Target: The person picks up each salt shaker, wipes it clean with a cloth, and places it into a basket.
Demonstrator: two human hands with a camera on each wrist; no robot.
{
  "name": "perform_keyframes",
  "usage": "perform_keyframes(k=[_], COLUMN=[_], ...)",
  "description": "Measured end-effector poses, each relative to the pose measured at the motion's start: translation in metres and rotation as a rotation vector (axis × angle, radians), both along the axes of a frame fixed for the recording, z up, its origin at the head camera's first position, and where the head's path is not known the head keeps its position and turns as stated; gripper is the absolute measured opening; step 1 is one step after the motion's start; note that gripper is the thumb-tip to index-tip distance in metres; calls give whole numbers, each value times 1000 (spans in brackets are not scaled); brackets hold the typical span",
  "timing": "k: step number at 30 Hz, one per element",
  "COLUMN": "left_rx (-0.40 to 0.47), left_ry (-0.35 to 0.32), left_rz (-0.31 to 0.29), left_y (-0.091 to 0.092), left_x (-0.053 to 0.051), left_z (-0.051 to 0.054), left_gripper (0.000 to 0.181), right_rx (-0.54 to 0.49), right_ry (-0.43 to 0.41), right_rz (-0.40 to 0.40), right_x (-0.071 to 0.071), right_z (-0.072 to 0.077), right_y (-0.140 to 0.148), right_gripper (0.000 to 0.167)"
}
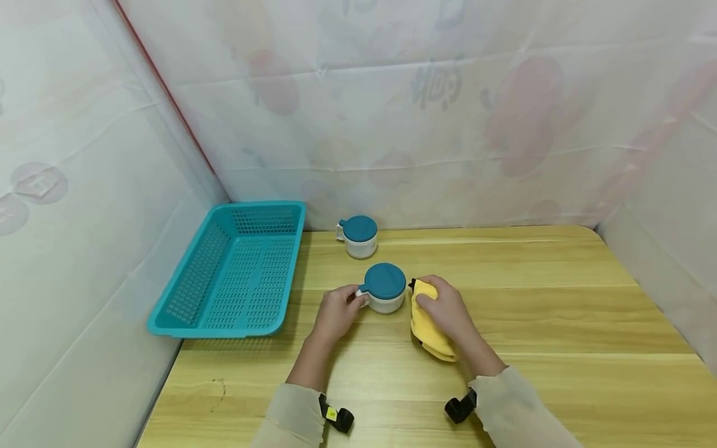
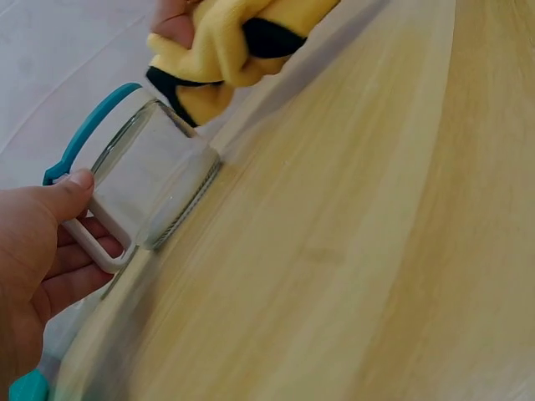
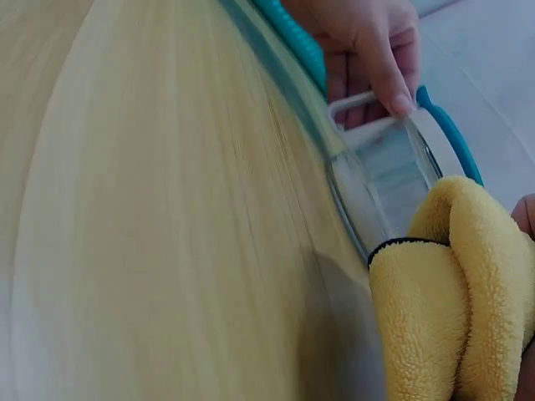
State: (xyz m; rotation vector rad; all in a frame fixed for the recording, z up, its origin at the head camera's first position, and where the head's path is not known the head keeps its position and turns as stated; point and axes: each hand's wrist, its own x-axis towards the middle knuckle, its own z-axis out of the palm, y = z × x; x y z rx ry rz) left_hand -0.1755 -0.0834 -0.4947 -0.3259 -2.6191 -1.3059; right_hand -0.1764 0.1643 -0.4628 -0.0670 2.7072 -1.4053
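- In the head view, I see the left hand (image 1: 336, 312) in the middle of the frame, pinching a jar (image 1: 384, 289) by its side. I think it holds there so the jar won't slide and its round part stays free.
- Just right of the jar, the right hand (image 1: 448, 309) grips a yellow cloth (image 1: 430, 330). It's bunched up, maybe so it fits in one hand.
- Another jar (image 1: 361, 239) stands behind, and a blue basket (image 1: 246, 283) sits at the left, perhaps out of the arms' way. All rest on the wooden table (image 1: 560, 298).
- In the left wrist view, at the left, the thumb presses the white handle (image 2: 90, 246) and fingers curl behind it. The jar looks upright, blue lid (image 2: 87, 130) on.
- In the right wrist view, the cloth fills the lower right and hides some of the jar. I can't tell if they touch.
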Motion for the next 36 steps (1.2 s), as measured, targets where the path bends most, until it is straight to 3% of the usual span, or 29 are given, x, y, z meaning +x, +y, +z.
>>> perform_keyframes(k=[8, 16, 20, 31, 36], left_rx=[-9, -8, 14, 77, 93], left_ry=[72, 183, 202, 173, 144], left_rz=[14, 106, 132, 135, 133], left_y=[3, 2, 1, -5, -11], left_x=[4, 7, 8, 9, 11], left_z=[-1, -8, -6, 31, 52], left_gripper=[14, 18, 20, 23, 24], right_rx=[20, 87, 98, 116, 179], right_ry=[-5, -24, -36, -41, 11], right_rz=[-3, 67, 73, 55, 75], right_x=[1, 4, 5, 3, 1], right_z=[-3, -9, -9, -3, 1], right_y=[-18, -19, -12, 10, 20], right_gripper=[45, 42, 42, 44, 45])
